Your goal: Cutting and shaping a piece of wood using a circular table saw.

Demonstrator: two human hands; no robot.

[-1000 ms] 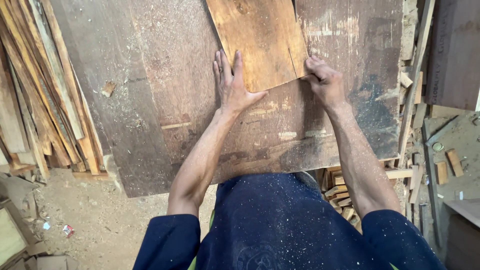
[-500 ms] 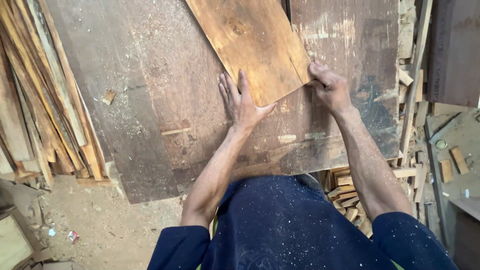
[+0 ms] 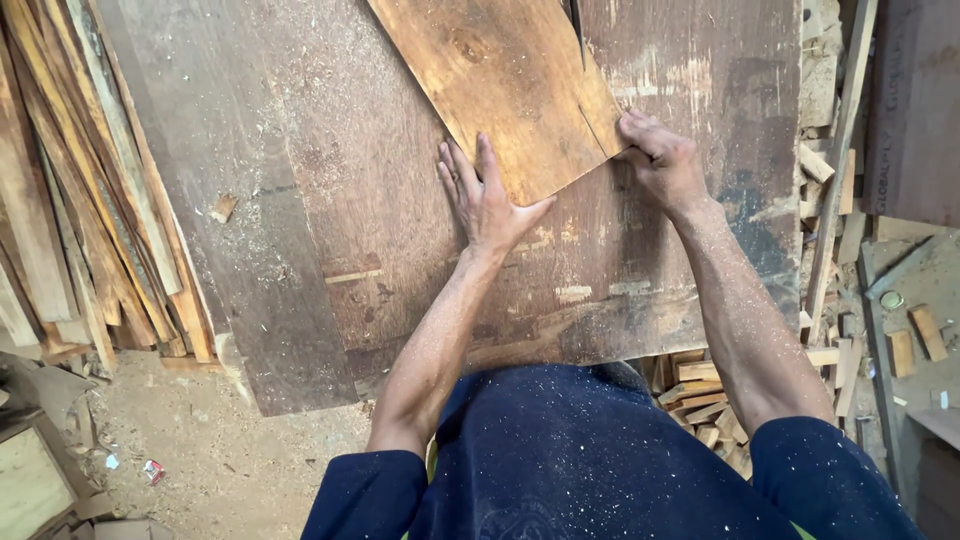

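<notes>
Bare table top [image 3: 330, 200] free left of board [image 3: 500, 80]; stacked slats [image 3: 70, 200] block far left.

Orange-brown board [image 3: 500, 80] w/ dark knot; grey-brown worn tabletop [image 3: 330, 200]; navy shirt [image 3: 580, 460].

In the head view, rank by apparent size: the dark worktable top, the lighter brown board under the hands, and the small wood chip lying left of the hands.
1. Dark worktable top, largest by far.
2. Lighter brown board, cut off by the top edge, so its full extent is unknown.
3. Small wood chip, smallest.
</notes>
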